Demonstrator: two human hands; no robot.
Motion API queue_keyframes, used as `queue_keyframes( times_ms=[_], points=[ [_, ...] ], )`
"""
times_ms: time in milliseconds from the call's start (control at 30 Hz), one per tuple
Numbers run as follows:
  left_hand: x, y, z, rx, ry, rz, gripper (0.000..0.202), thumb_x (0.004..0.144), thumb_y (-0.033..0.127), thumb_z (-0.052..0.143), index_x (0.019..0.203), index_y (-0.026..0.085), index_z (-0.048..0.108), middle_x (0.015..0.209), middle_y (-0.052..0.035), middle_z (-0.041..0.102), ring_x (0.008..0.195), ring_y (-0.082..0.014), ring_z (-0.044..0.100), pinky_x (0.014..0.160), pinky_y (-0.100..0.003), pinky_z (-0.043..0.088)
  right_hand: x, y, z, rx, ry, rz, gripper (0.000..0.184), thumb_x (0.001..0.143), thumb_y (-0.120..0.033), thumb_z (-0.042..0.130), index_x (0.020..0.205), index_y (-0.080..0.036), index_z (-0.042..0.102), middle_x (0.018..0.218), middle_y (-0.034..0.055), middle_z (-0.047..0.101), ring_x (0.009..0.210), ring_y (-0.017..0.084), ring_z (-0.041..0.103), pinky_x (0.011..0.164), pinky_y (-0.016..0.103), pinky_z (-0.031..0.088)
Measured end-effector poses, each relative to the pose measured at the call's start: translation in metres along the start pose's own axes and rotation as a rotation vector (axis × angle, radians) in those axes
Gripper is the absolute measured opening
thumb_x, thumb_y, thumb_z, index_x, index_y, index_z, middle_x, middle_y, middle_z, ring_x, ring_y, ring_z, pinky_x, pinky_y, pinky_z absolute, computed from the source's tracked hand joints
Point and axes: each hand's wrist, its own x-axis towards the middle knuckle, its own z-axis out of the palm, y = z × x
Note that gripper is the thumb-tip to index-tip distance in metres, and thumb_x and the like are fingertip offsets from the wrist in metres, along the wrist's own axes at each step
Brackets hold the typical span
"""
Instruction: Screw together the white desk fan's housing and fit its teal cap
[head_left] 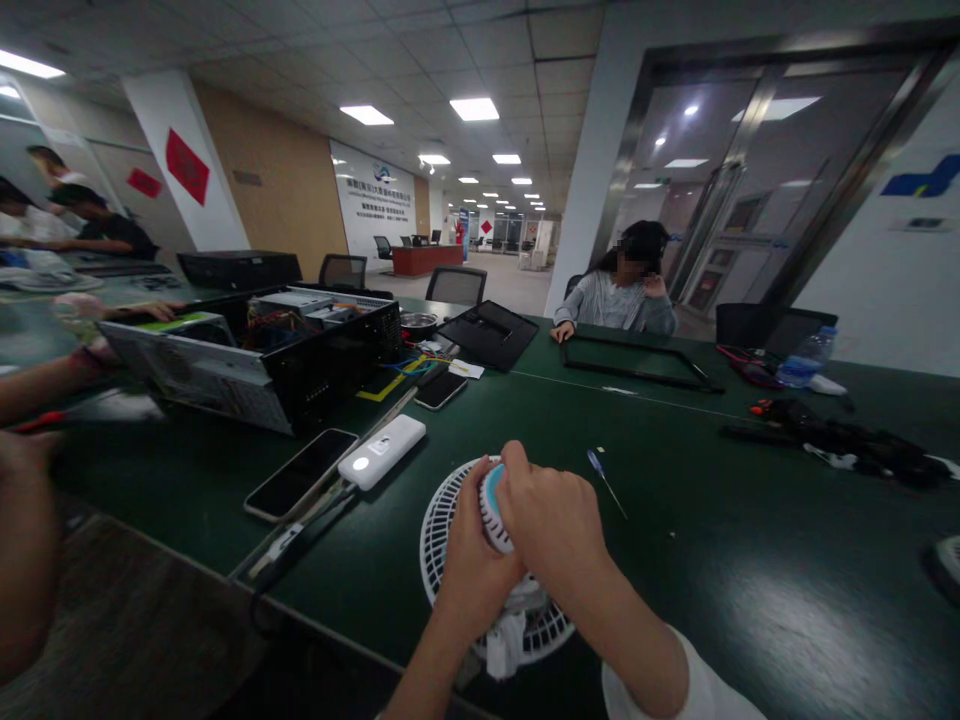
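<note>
Near the front edge of the dark green tabletop (750, 560) lies a small white fan with round grille (442, 535). The left hand (469, 565) and the right hand (551, 520) both close their grip around its white-and-blue middle part and hide most of it. A thin blue-handled screwdriver (602, 473) lies a little farther right, apart from the hands.

Open-plan office doubling as electronics repair room: ceiling panel lights (474, 108), glass doors (720, 200), reception desk (424, 258) far back, office chairs (456, 286), long green table (750, 560) with opened computer case (262, 360), fan (442, 540), screwdriver (604, 478), phone (300, 473).
</note>
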Motion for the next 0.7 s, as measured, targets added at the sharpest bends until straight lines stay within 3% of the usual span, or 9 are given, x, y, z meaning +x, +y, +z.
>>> queue_keyframes(
  times_ms=[67,133,267,367,500,700],
  points=[
    [0.0,-0.001,0.0,0.008,-0.002,-0.005,0.072,0.059,0.021,0.069,0.124,0.021,0.039,0.132,-0.0091,0.047,0.123,-0.0282,0.043,0.105,-0.044,0.03,0.0,0.008,-0.006,0.093,-0.06,-0.024,0.02,0.091,-0.02,0.037,0.098,-0.017,0.055,0.071,0.0066,0.067,0.065,0.021,0.066,0.053,0.027,0.043],
    [-0.001,-0.002,0.0,0.001,-0.007,-0.012,0.071,0.062,0.024,0.068,0.126,0.021,0.038,0.131,-0.0099,0.047,0.122,-0.0287,0.043,0.104,-0.045,0.031,-0.001,0.02,-0.012,0.228,-0.081,-0.137,0.021,0.092,-0.023,0.038,0.099,-0.019,0.058,0.082,0.0061,0.068,0.075,0.019,0.065,0.063,0.028,0.046],
    [-0.001,-0.004,0.0,-0.014,-0.02,-0.017,0.07,0.065,0.028,0.068,0.127,0.021,0.036,0.132,-0.0093,0.046,0.123,-0.0288,0.043,0.104,-0.045,0.032,-0.001,0.045,-0.017,0.407,-0.043,-0.409,0.023,0.085,-0.012,0.05,0.103,-0.019,0.061,0.106,0.0065,0.062,0.099,0.018,0.056,0.085,0.032,0.044],
    [-0.001,-0.006,0.0,-0.011,-0.028,-0.008,0.07,0.065,0.027,0.068,0.127,0.022,0.036,0.132,-0.009,0.046,0.122,-0.0281,0.043,0.104,-0.046,0.031,0.002,0.054,-0.015,0.463,-0.075,-0.52,0.024,0.083,-0.009,0.053,0.103,-0.018,0.063,0.113,0.0064,0.061,0.106,0.018,0.052,0.092,0.032,0.041],
    [-0.001,-0.006,0.0,-0.005,-0.027,-0.002,0.07,0.066,0.027,0.068,0.128,0.022,0.036,0.131,-0.0086,0.046,0.122,-0.0278,0.043,0.105,-0.046,0.03,0.005,0.054,-0.012,0.467,-0.096,-0.499,0.022,0.082,-0.011,0.057,0.102,-0.018,0.064,0.107,0.0057,0.063,0.1,0.018,0.055,0.089,0.032,0.043],
    [-0.001,-0.004,0.0,-0.007,-0.036,-0.018,0.071,0.065,0.024,0.069,0.128,0.022,0.036,0.133,-0.0078,0.045,0.124,-0.0277,0.041,0.105,-0.045,0.029,0.006,0.042,-0.013,0.301,-0.041,-0.443,0.01,0.081,-0.016,0.06,0.09,-0.017,0.064,0.093,0.0048,0.063,0.086,0.018,0.057,0.077,0.032,0.045]
  ],
)
